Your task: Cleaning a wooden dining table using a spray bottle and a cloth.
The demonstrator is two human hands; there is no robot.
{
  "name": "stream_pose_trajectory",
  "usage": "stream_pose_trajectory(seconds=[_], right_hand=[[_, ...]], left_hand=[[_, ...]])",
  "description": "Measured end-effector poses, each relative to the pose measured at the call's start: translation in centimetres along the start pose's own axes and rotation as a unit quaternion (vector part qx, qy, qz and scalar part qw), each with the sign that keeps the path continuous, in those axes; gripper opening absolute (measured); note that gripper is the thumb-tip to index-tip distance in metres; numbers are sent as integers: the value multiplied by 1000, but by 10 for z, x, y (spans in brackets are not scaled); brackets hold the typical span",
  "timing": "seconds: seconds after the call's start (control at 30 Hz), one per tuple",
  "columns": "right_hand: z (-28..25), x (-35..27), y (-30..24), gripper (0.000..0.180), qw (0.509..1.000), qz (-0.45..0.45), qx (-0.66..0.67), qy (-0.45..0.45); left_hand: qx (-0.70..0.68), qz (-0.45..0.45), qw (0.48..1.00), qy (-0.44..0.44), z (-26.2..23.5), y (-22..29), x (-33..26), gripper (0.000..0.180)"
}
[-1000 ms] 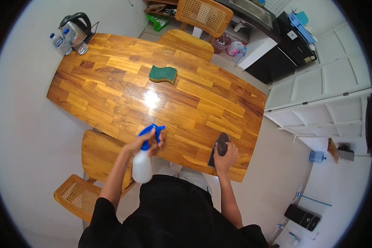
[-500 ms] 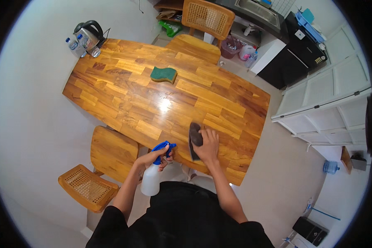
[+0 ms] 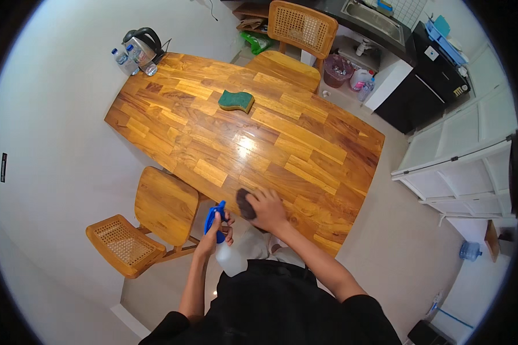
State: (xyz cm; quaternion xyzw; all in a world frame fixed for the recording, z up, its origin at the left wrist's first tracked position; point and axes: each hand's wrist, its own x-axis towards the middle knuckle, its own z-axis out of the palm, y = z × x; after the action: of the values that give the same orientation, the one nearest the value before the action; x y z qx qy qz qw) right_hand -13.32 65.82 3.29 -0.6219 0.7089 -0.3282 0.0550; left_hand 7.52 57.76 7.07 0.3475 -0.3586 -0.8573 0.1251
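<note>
My left hand is wrapped round the neck and trigger of a white spray bottle with a blue head. The bottle is held tilted off the table's near edge, close to my body. My right hand grips a dark brown hand brush near the same edge of the wooden table; the fingers and palm cover much of it. A green and yellow wavy sponge lies farther back on the tabletop, apart from both hands.
At the far left corner stand an electric kettle and two water bottles. One wooden chair is at the left side, another at the far side. A sink and a black fridge are beyond.
My right hand has moved left with the brush, toward the near edge. My left hand has turned the spray bottle, its head now more upright. The whole view has shifted slightly.
</note>
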Motion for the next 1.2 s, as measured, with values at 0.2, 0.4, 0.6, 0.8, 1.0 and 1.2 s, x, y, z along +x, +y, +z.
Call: stream_pose_trajectory(seconds=[0.2, 0.4, 0.6, 0.8, 1.0, 1.2], right_hand=[[27, 57, -4, 46, 999, -28, 21, -8], [6, -10, -1, 49, 999, -29, 40, -16], [-32, -75, -6, 48, 998, 24, 10, -48], [0, -13, -18, 44, 997, 67, -37, -31], [58, 100, -28, 43, 986, 126, -106, 27], [64, 95, -33, 51, 983, 136, -109, 49]], left_hand=[[-13, 60, 995, 74, 4, -2, -10, 53], [-193, 34, 980, 44, -24, 9, 0, 60], [-231, 28, 973, -2, -19, 7, 11, 53], [-257, 33, 965, -50, -31, 26, -1, 38], [-236, 30, 968, -76, -32, 45, -11, 27], [-217, -1, 968, -128, -42, 54, 3, 32]])
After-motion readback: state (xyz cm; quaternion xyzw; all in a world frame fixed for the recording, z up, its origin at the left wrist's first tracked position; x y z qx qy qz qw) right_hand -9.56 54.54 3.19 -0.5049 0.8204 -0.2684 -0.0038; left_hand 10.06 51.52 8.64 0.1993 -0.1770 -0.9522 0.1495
